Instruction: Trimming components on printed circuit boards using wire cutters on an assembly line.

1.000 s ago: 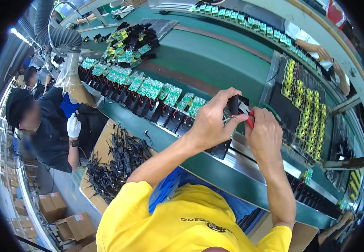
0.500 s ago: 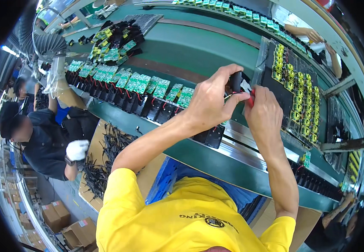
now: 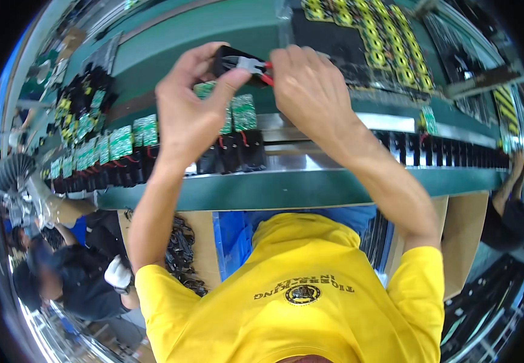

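Note:
My left hand [image 3: 192, 112] holds a small black plastic case [image 3: 228, 53] between thumb and fingers, raised over the bench. Closed around the red handles of a pair of cutting pliers [image 3: 251, 65], my right hand [image 3: 311, 91] keeps their metal jaws at the case's open side. What the jaws bite on is too small to tell. Below my hands runs a row of black cases with green circuit boards [image 3: 244, 114] and red wires, partly hidden behind my left hand and forearm.
More black cases [image 3: 449, 151] line the rail at right. A black tray [image 3: 328, 45] bears yellow-ringed parts. Boards and cases lie heaped in a pile [image 3: 86, 106] at far left. Black cables [image 3: 183, 254] fill a carton below. A co-worker's gloved hand [image 3: 117, 273] is at lower left.
My view has swung, so the bench appears more level and the tray higher up. Both hands, with the case and the pliers, now show farther left and higher in the picture.

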### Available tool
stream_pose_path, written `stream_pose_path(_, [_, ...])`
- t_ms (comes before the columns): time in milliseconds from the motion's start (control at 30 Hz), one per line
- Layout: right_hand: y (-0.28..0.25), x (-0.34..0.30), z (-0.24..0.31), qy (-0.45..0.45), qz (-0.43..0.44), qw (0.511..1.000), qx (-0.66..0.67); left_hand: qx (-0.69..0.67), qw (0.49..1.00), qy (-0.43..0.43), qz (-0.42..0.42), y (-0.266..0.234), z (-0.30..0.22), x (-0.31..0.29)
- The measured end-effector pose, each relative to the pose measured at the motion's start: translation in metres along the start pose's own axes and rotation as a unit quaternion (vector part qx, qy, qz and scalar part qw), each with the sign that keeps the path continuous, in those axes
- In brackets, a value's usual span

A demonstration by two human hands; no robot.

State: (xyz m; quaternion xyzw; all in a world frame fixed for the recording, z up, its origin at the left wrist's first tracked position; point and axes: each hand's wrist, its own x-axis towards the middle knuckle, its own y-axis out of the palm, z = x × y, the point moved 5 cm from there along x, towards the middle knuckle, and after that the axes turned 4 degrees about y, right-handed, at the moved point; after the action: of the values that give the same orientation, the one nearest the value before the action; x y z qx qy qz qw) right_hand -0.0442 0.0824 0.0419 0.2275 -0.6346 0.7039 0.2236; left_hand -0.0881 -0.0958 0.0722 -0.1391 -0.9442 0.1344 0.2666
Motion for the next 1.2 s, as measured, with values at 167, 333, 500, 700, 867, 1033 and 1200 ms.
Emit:
stream_pose_path(167, [-0.007, 0.002, -0.007, -0.011, 0.167, 0.984, 0.067, 0.027, 0.997, -0.011, 0.071, 0.006, 0.008, -0.001])
stream_pose_path(333, [-0.006, -0.008, -0.015, 0.002, 0.162, 0.983, 0.089, 0.044, 0.993, 0.007, 0.112, 0.007, 0.005, 0.004])
stream_pose_path(500, [-0.014, -0.015, -0.015, 0.01, 0.064, 0.992, 0.105, 0.036, 0.99, 0.016, 0.132, 0.011, 0.009, 0.005])
stream_pose_path(700, [-0.013, -0.014, -0.013, 0.119, 0.284, 0.91, 0.277, 0.107, 0.979, 0.157, 0.078, 0.024, 0.021, -0.008])
stream_pose_path(867, [-0.009, -0.018, -0.009, 0.118, 0.329, 0.895, 0.278, 0.202, 0.953, 0.209, 0.083, 0.023, 0.017, -0.012])
stream_pose_path(1033, [-0.025, -0.012, -0.021, -0.006, -0.047, 0.993, 0.108, 0.113, 0.983, 0.1, 0.108, 0.02, -0.002, 0.008])
stream_pose_path(1200, [-0.014, -0.005, -0.016, 0.104, 0.203, 0.936, 0.27, 0.139, 0.976, 0.144, 0.083, 0.02, 0.002, 0.0])
